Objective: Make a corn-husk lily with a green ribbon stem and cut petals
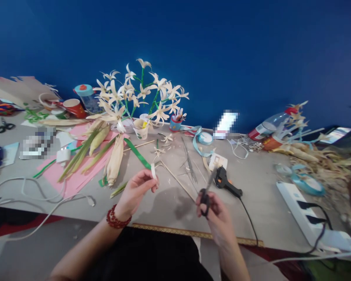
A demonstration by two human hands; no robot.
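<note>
My left hand point(136, 189) pinches a small pale strip of corn husk point(153, 171) between thumb and fingers, held just above the grey table point(169, 195). A red bead bracelet circles that wrist. My right hand point(215, 212) is closed round the black handles of a pair of scissors point(207, 192), blades pointing up and away toward the husk strip. A black glue gun point(226, 182) lies just beyond my right hand, its cord running to the table's front edge.
A bouquet of husk flowers point(140, 95) on green stems stands at the back. Corn cobs point(114, 160) lie on pink paper at left. Green ribbon, thin wires, a blue tape roll, white cables, a power strip point(312, 220) and dried husks at right.
</note>
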